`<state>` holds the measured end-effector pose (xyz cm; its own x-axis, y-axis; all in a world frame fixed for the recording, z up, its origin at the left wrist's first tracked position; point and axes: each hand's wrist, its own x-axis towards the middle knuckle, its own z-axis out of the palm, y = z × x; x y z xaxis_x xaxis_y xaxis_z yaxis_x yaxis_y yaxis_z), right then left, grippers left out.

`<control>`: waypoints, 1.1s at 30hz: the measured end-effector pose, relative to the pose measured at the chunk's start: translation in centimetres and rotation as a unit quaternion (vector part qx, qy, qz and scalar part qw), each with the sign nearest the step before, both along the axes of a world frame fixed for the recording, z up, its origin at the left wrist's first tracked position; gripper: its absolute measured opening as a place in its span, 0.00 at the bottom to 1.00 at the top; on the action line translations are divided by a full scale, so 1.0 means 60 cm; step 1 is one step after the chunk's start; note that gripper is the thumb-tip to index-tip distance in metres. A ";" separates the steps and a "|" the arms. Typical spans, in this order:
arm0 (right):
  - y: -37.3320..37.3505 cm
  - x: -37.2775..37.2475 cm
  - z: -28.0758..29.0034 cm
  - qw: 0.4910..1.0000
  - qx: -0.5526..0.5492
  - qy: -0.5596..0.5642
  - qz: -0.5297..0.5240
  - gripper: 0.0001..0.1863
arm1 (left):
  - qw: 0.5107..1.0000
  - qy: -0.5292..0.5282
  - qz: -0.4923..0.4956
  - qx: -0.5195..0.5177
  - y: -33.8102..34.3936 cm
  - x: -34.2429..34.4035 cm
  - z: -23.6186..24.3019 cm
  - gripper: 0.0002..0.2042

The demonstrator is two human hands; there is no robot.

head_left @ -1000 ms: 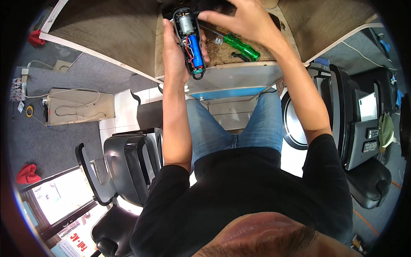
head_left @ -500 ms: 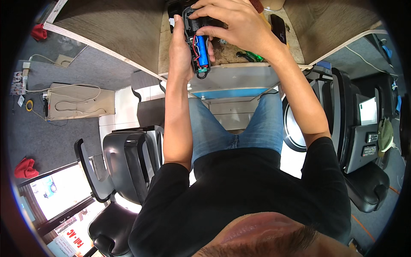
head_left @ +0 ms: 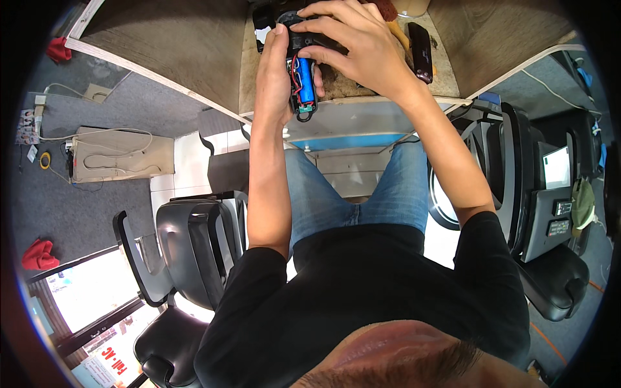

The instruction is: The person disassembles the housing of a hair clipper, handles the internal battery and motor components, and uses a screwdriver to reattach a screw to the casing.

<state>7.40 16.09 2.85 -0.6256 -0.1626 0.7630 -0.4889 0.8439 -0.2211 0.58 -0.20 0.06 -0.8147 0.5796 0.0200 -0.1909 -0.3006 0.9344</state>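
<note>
An opened black hair clipper (head_left: pixel 299 43) lies upright in my left hand (head_left: pixel 274 76), its loop end toward me. My left thumb runs along its left side, and fingertips show at its right edge. Inside its lower half sit a blue cylindrical battery (head_left: pixel 306 81), red wires (head_left: pixel 295 76) and a small green circuit board (head_left: pixel 306 108). My right hand (head_left: pixel 372 52) is bent over the upper part, fingertips on the black casing and thumb by the battery's top. Those fingers partly hide the far end of the clipper.
The wooden worktop (head_left: pixel 352 89) has side panels (head_left: pixel 174 48) left and right. A dark oblong object (head_left: pixel 420 53) lies right of my hand, near a brown-handled brush (head_left: pixel 396 29). Black padded chairs (head_left: pixel 191 249) stand left and right. A cable lies on a board (head_left: pixel 119 152).
The clipper and both hands have shifted slightly to the right. The green-handled tool on the worktop is now mostly hidden by my right hand, and more of the dark oblong object shows.
</note>
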 end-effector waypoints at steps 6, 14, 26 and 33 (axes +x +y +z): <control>0.006 -0.006 -0.013 0.997 -0.014 0.078 0.017 0.14 | 0.998 0.059 0.014 -0.008 0.000 0.013 0.011 0.20; 0.004 -0.003 -0.012 0.996 -0.028 0.080 0.026 0.16 | 0.999 0.048 0.006 -0.002 -0.004 0.014 0.009 0.20; 0.010 -0.011 -0.006 0.995 0.016 0.098 0.031 0.13 | 1.000 0.002 -0.016 -0.006 -0.006 0.006 -0.003 0.25; -0.002 0.003 0.016 0.996 -0.042 0.077 0.036 0.10 | 1.000 0.002 0.005 -0.017 -0.005 0.006 -0.006 0.32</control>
<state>7.59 15.97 3.82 -0.4896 -0.1347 0.8615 -0.5806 0.7875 -0.2069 0.96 -0.53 -0.33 -0.8202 0.5721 0.0037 -0.1842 -0.2702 0.9450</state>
